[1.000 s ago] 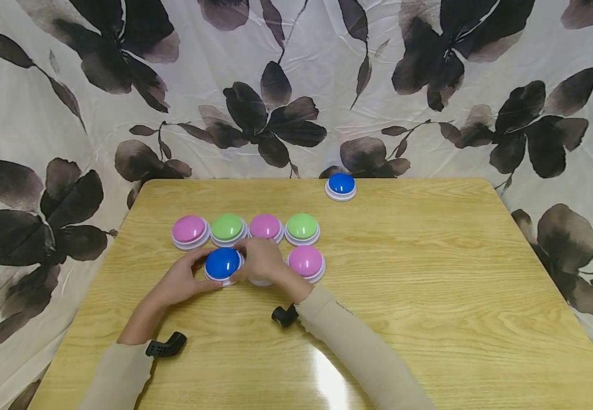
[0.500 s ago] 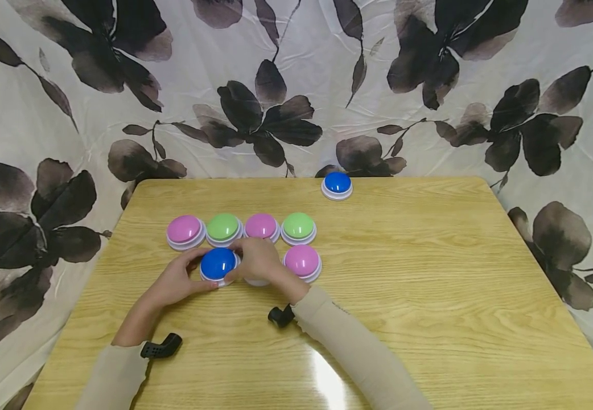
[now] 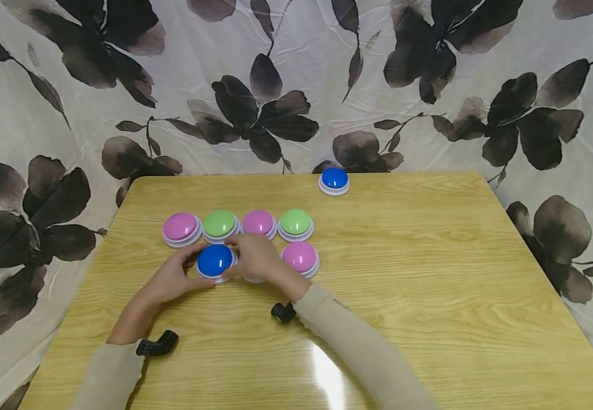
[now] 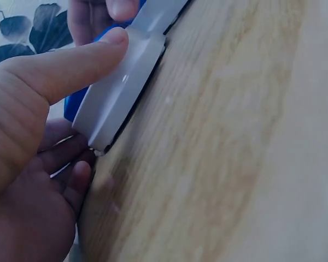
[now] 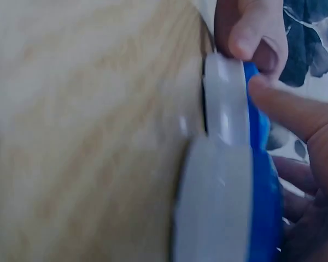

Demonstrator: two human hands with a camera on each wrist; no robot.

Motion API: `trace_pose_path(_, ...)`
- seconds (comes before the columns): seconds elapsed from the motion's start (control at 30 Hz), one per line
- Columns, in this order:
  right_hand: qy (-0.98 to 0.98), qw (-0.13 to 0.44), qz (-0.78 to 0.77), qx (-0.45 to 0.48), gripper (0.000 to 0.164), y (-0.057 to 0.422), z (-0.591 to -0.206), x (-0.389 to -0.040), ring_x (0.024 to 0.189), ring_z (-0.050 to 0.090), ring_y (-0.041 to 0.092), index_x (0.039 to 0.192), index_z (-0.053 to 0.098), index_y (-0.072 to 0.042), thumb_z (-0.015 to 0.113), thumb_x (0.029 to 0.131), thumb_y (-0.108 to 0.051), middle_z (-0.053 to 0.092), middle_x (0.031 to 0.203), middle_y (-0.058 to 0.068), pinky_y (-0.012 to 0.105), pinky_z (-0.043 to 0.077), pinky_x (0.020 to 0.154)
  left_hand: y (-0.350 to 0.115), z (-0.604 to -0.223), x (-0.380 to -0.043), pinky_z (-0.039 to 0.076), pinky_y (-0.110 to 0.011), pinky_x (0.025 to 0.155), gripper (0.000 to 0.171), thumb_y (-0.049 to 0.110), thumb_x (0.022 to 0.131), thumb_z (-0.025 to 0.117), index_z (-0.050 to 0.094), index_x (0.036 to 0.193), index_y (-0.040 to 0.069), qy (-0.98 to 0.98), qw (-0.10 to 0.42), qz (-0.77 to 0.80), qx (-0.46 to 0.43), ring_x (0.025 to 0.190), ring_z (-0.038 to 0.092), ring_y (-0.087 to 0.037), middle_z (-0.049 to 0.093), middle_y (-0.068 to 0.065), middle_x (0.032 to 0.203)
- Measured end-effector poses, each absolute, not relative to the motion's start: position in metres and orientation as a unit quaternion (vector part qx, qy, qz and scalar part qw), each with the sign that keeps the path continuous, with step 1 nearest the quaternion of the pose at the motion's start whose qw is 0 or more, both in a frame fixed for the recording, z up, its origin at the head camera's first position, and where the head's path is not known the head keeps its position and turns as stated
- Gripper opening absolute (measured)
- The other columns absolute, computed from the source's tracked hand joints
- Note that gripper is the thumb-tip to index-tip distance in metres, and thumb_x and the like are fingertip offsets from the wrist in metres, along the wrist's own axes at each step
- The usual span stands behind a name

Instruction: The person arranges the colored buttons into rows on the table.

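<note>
A blue push button (image 3: 215, 260) with a white base sits on the table between both hands. My left hand (image 3: 172, 278) holds it from the left, thumb on the near side of the base (image 4: 120, 82) and fingers round the far side. From the right, my right hand (image 3: 258, 259) pinches the same button, its thumb (image 5: 279, 103) at the blue dome. Under the right palm stands a second blue button (image 5: 265, 207), touching the first; in the head view the hand covers most of it, leaving a bit of white base.
Behind the hands runs a row of pink (image 3: 180, 226), green (image 3: 219, 224), pink (image 3: 258, 222) and green (image 3: 295, 222) buttons. Another pink button (image 3: 299, 257) stands right of the right hand. One more blue button (image 3: 334, 179) is at the table's (image 3: 429, 256) back edge, before a floral cloth (image 3: 348, 68).
The head view has drifted slightly, so everything appears a little further left. Both hands keep their hold on the blue button, which stays in its place beside the others.
</note>
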State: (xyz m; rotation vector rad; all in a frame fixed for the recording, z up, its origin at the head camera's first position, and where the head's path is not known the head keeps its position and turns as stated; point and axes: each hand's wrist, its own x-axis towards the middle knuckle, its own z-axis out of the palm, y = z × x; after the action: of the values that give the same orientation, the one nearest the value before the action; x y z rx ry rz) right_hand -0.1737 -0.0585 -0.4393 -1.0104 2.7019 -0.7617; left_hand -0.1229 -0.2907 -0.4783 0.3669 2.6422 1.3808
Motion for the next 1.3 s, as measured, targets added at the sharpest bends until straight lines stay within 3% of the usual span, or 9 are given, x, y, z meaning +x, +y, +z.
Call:
trace_pose_path(0.13, 0.877, 0.080, -0.299, -0.369, 0.063, -0.049, -0.425, -0.178, 0.109, 0.061, 0.014, 0.130, 0.060, -0.010, 0.078, 0.081, -0.044, 0.065, 0.121, 0.002, 0.024, 0.048, 0.088, -0.294, -0.469, -0.120, 0.034, -0.054, 0.106, 0.087, 0.024, 0.076, 0.085, 0.038, 0.146, 0.003, 0.873, 0.088, 0.468, 0.108, 0.129, 0.042, -0.037, 0.044, -0.018, 0.144)
trace_pose_path(0.4, 0.817, 0.119, -0.404, -0.393, 0.043, -0.015, -0.404, -0.197, 0.108, 0.059, 0.017, 0.124, 0.063, -0.006, 0.070, 0.091, -0.032, 0.065, 0.118, 0.006, 0.026, 0.049, 0.092, -0.302, -0.440, -0.119, 0.043, -0.050, 0.100, 0.066, 0.019, 0.089, 0.073, 0.041, 0.144, 0.002, 0.872, 0.092, 0.471, 0.096, 0.124, 0.047, -0.038, 0.045, -0.018, 0.142)
trace_pose_path(0.6, 0.822, 0.095, -0.442, -0.348, 0.033, 0.017, -0.398, -0.220, 0.100, 0.060, 0.016, 0.121, 0.065, -0.005, 0.067, 0.093, -0.022, 0.066, 0.114, 0.006, 0.025, 0.049, 0.086, -0.290, -0.424, -0.134, 0.040, -0.054, 0.100, 0.051, 0.018, 0.094, 0.066, 0.048, 0.137, -0.003, 0.875, 0.070, 0.458, 0.141, 0.121, 0.051, -0.037, 0.051, -0.020, 0.136)
trace_pose_path(0.67, 0.823, 0.083, -0.450, -0.336, 0.030, 0.027, -0.398, -0.229, 0.098, 0.060, 0.015, 0.119, 0.066, -0.004, 0.067, 0.093, -0.020, 0.067, 0.112, 0.007, 0.025, 0.050, 0.085, -0.285, -0.421, -0.139, 0.042, -0.049, 0.100, 0.048, 0.017, 0.096, 0.063, 0.049, 0.136, -0.004, 0.872, 0.069, 0.461, 0.149, 0.120, 0.052, -0.036, 0.052, -0.020, 0.136)
trace_pose_path(0.83, 0.829, 0.059, -0.469, -0.299, 0.026, 0.050, -0.399, -0.250, 0.094, 0.062, 0.016, 0.115, 0.068, -0.004, 0.067, 0.093, -0.018, 0.068, 0.106, 0.006, 0.026, 0.051, 0.082, -0.270, -0.416, -0.151, 0.045, -0.023, 0.094, 0.043, 0.014, 0.097, 0.061, 0.051, 0.134, -0.006, 0.861, 0.064, 0.477, 0.167, 0.118, 0.053, -0.037, 0.052, -0.023, 0.134)
trace_pose_path(0.9, 0.834, 0.051, -0.472, -0.281, 0.025, 0.059, -0.401, -0.257, 0.092, 0.062, 0.017, 0.114, 0.068, -0.004, 0.068, 0.093, -0.017, 0.069, 0.104, 0.005, 0.028, 0.051, 0.081, -0.263, -0.416, -0.156, 0.044, -0.019, 0.093, 0.043, 0.014, 0.097, 0.062, 0.051, 0.134, -0.005, 0.857, 0.065, 0.483, 0.168, 0.119, 0.053, -0.036, 0.053, -0.022, 0.133)
trace_pose_path(1.17, 0.847, 0.014, -0.473, -0.242, 0.023, 0.091, -0.411, -0.286, 0.090, 0.062, 0.022, 0.110, 0.068, 0.000, 0.067, 0.092, -0.016, 0.069, 0.102, 0.010, 0.031, 0.052, 0.076, -0.227, -0.415, -0.173, 0.046, -0.044, 0.099, 0.042, 0.012, 0.097, 0.061, 0.051, 0.136, 0.001, 0.845, 0.062, 0.505, 0.167, 0.119, 0.053, -0.032, 0.053, -0.019, 0.135)
trace_pose_path(1.3, 0.850, -0.002, -0.473, -0.231, 0.021, 0.103, -0.418, -0.301, 0.088, 0.061, 0.023, 0.107, 0.069, 0.001, 0.068, 0.091, -0.013, 0.068, 0.099, 0.012, 0.032, 0.050, 0.078, -0.212, -0.417, -0.181, 0.045, -0.045, 0.098, 0.041, 0.011, 0.097, 0.060, 0.051, 0.136, -0.001, 0.835, 0.058, 0.517, 0.179, 0.118, 0.054, -0.032, 0.054, -0.020, 0.134)
